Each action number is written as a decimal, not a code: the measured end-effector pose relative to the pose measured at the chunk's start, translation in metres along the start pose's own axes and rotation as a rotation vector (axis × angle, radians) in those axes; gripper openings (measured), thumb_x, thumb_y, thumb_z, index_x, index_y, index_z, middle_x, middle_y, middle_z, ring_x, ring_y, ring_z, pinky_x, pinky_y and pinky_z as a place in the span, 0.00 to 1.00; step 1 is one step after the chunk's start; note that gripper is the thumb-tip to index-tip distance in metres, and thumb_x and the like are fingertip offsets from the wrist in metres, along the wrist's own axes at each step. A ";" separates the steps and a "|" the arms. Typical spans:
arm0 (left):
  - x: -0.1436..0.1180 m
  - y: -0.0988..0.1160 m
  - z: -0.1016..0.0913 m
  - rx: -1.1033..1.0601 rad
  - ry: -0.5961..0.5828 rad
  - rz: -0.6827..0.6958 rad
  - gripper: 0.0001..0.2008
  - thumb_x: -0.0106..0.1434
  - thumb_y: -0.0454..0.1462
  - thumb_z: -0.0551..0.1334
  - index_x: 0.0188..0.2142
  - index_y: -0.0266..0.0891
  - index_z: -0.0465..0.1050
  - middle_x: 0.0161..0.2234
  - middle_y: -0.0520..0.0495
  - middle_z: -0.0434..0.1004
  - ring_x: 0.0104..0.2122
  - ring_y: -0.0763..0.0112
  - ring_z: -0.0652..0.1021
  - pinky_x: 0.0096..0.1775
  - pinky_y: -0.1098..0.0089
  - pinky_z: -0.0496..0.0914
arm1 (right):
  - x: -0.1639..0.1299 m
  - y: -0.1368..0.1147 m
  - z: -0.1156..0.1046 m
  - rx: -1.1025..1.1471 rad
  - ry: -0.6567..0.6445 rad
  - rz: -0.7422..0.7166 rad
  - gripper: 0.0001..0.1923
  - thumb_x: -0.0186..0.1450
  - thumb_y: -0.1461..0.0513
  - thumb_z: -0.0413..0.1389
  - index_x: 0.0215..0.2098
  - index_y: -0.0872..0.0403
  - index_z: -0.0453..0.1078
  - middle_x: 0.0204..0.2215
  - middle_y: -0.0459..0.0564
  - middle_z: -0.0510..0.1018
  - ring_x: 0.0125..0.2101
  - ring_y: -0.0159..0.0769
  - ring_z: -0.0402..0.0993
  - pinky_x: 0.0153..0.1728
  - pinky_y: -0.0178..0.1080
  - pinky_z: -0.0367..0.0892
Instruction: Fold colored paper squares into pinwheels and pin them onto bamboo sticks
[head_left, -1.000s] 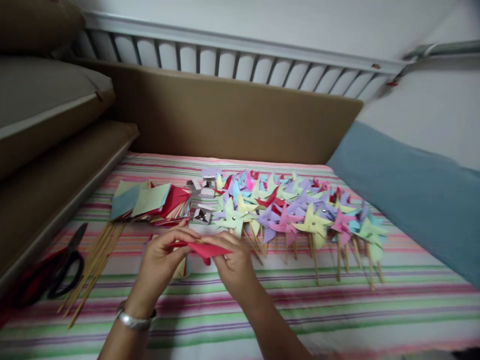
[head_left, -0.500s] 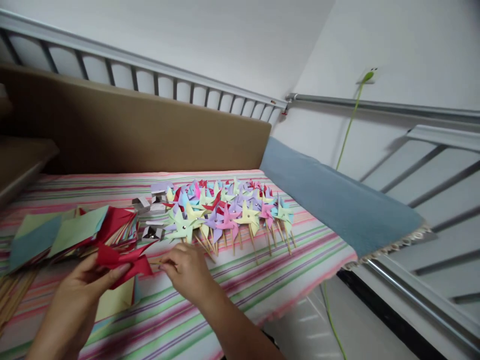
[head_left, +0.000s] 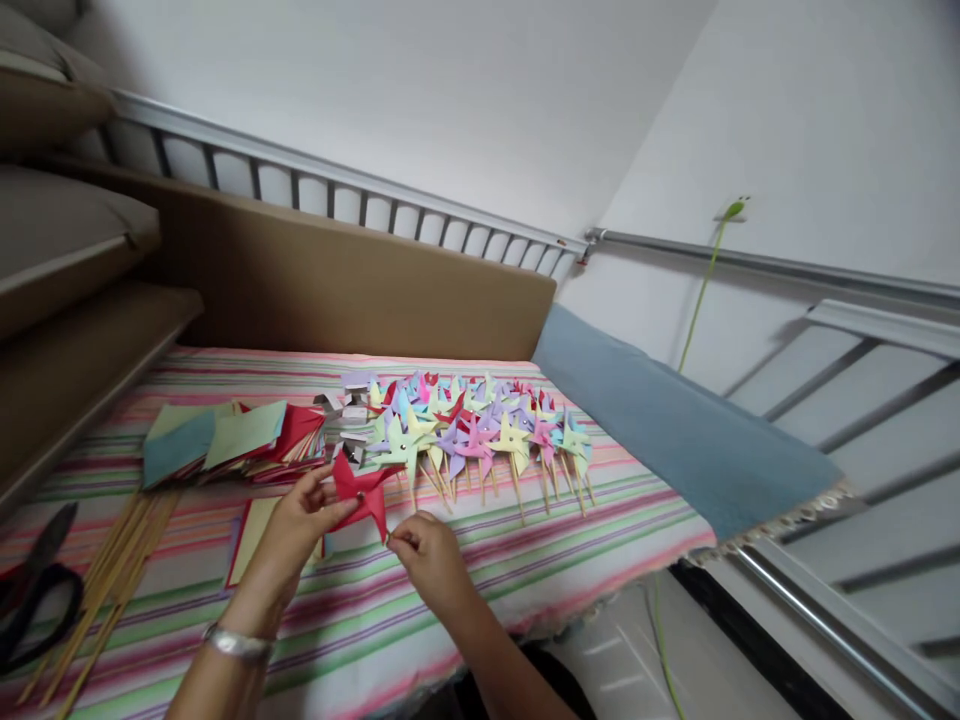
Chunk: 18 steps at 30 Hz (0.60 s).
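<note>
A red paper pinwheel point(head_left: 364, 493) is held above the striped cloth, its face turned up with a pin at the centre. My left hand point(head_left: 304, 515) pinches its left blade between thumb and fingers. My right hand point(head_left: 429, 552) is closed on the wooden stick just below the pinwheel's lower right blade; most of the stick is hidden by the fingers. Behind them lie many finished pinwheels point(head_left: 480, 440) in pale green, yellow, purple, pink and red on sticks. Small opened boxes point(head_left: 352, 405) lie left of those.
Stacks of coloured paper squares point(head_left: 247, 432) lie at the left, with more squares point(head_left: 253, 530) under my left forearm. Loose wooden sticks point(head_left: 112, 570) and black-handled scissors point(head_left: 41, 590) are at the near left. A brown board point(head_left: 360, 290) stands behind the cloth.
The red pinwheel has turned so its face and pin now show. Both hands have shifted right in view, and the view has swung left, bringing the scissors into sight.
</note>
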<state>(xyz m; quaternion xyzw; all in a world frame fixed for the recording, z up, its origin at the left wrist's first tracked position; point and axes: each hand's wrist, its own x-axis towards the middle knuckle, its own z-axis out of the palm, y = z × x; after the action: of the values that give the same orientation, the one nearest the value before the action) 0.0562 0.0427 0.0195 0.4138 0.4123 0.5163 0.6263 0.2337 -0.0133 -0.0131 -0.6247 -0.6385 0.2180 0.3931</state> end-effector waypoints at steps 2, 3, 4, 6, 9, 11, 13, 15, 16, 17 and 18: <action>0.000 0.000 -0.004 0.022 0.053 0.022 0.31 0.40 0.38 0.72 0.46 0.37 0.69 0.40 0.41 0.77 0.43 0.60 0.76 0.44 0.63 0.69 | -0.002 0.012 -0.001 0.121 0.063 0.102 0.03 0.52 0.66 0.57 0.21 0.54 0.71 0.22 0.43 0.72 0.25 0.30 0.68 0.29 0.32 0.62; 0.001 -0.001 -0.008 0.027 0.088 0.039 0.31 0.41 0.39 0.71 0.46 0.38 0.69 0.43 0.40 0.76 0.46 0.60 0.75 0.46 0.62 0.68 | -0.002 0.018 -0.002 0.153 0.089 0.144 0.04 0.52 0.65 0.57 0.20 0.54 0.71 0.20 0.43 0.72 0.23 0.30 0.68 0.27 0.32 0.62; 0.002 -0.002 -0.012 0.028 0.120 0.055 0.30 0.41 0.40 0.71 0.46 0.38 0.70 0.44 0.40 0.75 0.47 0.59 0.74 0.48 0.62 0.67 | -0.002 0.025 -0.004 0.169 0.111 0.178 0.04 0.52 0.64 0.56 0.20 0.55 0.71 0.18 0.43 0.71 0.21 0.30 0.67 0.25 0.32 0.62; 0.004 -0.003 -0.021 0.012 0.160 0.077 0.28 0.41 0.42 0.71 0.43 0.38 0.71 0.43 0.39 0.76 0.48 0.59 0.73 0.49 0.62 0.66 | 0.000 0.036 -0.008 0.178 0.141 0.227 0.06 0.53 0.63 0.54 0.20 0.55 0.70 0.14 0.42 0.69 0.18 0.31 0.65 0.21 0.32 0.61; 0.005 -0.004 -0.030 -0.009 0.181 0.092 0.27 0.38 0.44 0.71 0.39 0.37 0.73 0.41 0.40 0.77 0.45 0.58 0.75 0.48 0.62 0.66 | 0.006 0.048 -0.013 0.185 0.185 0.279 0.07 0.52 0.61 0.54 0.20 0.56 0.69 0.12 0.41 0.67 0.16 0.30 0.64 0.20 0.33 0.61; 0.005 -0.004 -0.033 -0.011 0.182 0.093 0.26 0.38 0.44 0.71 0.38 0.37 0.74 0.39 0.40 0.78 0.43 0.59 0.76 0.47 0.62 0.67 | 0.012 0.051 -0.014 0.177 0.209 0.293 0.08 0.52 0.60 0.54 0.19 0.55 0.69 0.12 0.41 0.67 0.16 0.30 0.64 0.20 0.33 0.61; 0.005 -0.006 -0.034 -0.006 0.178 0.090 0.25 0.39 0.43 0.71 0.38 0.37 0.74 0.39 0.40 0.78 0.43 0.60 0.76 0.46 0.62 0.67 | 0.019 0.054 -0.014 0.162 0.231 0.302 0.08 0.51 0.59 0.55 0.19 0.55 0.70 0.12 0.41 0.68 0.16 0.30 0.64 0.20 0.32 0.60; 0.005 -0.006 -0.035 -0.005 0.171 0.088 0.25 0.39 0.43 0.71 0.38 0.37 0.74 0.39 0.40 0.78 0.43 0.59 0.76 0.46 0.62 0.67 | 0.027 0.057 -0.012 0.145 0.251 0.312 0.09 0.51 0.58 0.55 0.19 0.55 0.70 0.11 0.41 0.68 0.16 0.31 0.64 0.20 0.33 0.60; 0.005 -0.006 -0.036 -0.010 0.168 0.092 0.25 0.39 0.42 0.71 0.38 0.37 0.74 0.39 0.40 0.78 0.43 0.59 0.76 0.47 0.62 0.67 | 0.030 0.058 -0.011 0.135 0.261 0.317 0.09 0.50 0.57 0.55 0.19 0.55 0.70 0.11 0.41 0.68 0.16 0.31 0.64 0.20 0.33 0.60; 0.004 -0.005 -0.037 -0.017 0.169 0.095 0.25 0.40 0.42 0.71 0.39 0.37 0.74 0.40 0.40 0.78 0.44 0.59 0.76 0.47 0.61 0.66 | 0.034 0.060 -0.009 0.125 0.270 0.320 0.09 0.50 0.57 0.55 0.18 0.55 0.70 0.11 0.41 0.68 0.16 0.31 0.64 0.20 0.33 0.60; 0.004 -0.004 -0.038 -0.027 0.173 0.098 0.25 0.40 0.42 0.71 0.39 0.37 0.74 0.40 0.40 0.78 0.43 0.60 0.76 0.47 0.61 0.66 | 0.037 0.061 -0.008 0.115 0.279 0.321 0.09 0.50 0.57 0.55 0.18 0.55 0.70 0.11 0.41 0.68 0.16 0.31 0.64 0.20 0.33 0.60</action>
<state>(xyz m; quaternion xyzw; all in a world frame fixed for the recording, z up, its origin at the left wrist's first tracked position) 0.0219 0.0493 0.0032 0.3789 0.4368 0.5857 0.5679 0.2814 0.0281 -0.0473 -0.7192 -0.4567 0.2253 0.4726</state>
